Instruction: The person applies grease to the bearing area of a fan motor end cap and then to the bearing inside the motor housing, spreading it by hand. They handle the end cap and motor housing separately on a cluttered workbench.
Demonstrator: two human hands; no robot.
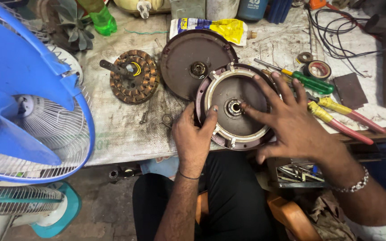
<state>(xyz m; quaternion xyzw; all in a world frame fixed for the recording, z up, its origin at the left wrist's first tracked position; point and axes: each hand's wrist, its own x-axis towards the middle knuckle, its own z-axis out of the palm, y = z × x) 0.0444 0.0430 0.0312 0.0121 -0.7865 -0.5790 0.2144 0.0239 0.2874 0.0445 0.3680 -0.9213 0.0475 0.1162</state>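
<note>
My left hand grips the left rim of the brown motor cover at frame centre, thumb pressed inside its white ring. My right hand lies spread flat over the cover, a fingertip at the hub. A second cover overlaps it upper left; the copper winding sits further left

This is a repair workshop: beside the fingers lie a screwdriver, pliers, a copper winding and fan parts.
</note>
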